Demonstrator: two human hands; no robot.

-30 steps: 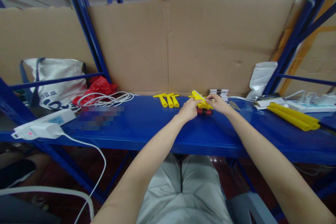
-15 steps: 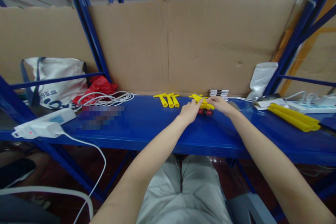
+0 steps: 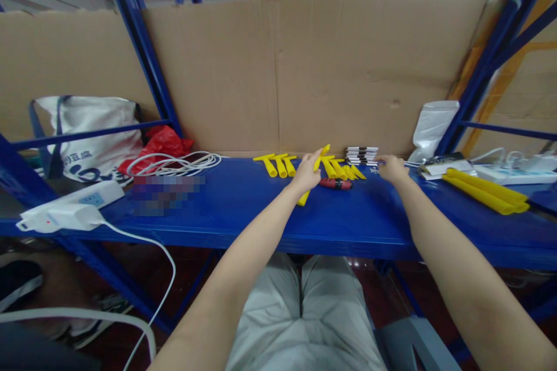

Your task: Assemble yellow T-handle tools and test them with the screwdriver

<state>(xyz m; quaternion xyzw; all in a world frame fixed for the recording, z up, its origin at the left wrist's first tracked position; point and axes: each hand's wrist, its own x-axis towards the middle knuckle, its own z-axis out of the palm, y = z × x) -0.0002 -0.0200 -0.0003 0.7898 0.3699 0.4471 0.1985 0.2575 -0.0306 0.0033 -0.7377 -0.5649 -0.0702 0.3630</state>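
Observation:
Closed around a yellow T-shaped plastic piece [image 3: 303, 199], my left hand [image 3: 306, 174] is just above the blue shelf; the piece sticks out above and below the fingers. Over to the right, my right hand [image 3: 393, 169] has its fingers bunched down beside small silvery bits [image 3: 374, 170], too small to name. Whether anything is between those fingertips is hidden. Between the hands lie more yellow T-shaped pieces [image 3: 329, 168], some flat yellow pointed pieces [image 3: 353, 172] and a red-and-black tool handle [image 3: 336, 184]. Three yellow T-shaped pieces [image 3: 282, 168] rest left of my left hand.
A stack of white-and-black packs [image 3: 362, 155] stands at the back. Rolled yellow sheets [image 3: 485, 191] and a white pouch [image 3: 433, 127] are right. A coiled white cable [image 3: 183, 163], a power strip [image 3: 82, 200] and a cloth bag [image 3: 93, 133] occupy the left. Cardboard [image 3: 348, 75] closes the back.
My hands have parted: the left moved slightly left with a yellow T-shaped piece, the right went right to the small silvery bits. The red-and-black tool handle shows more fully.

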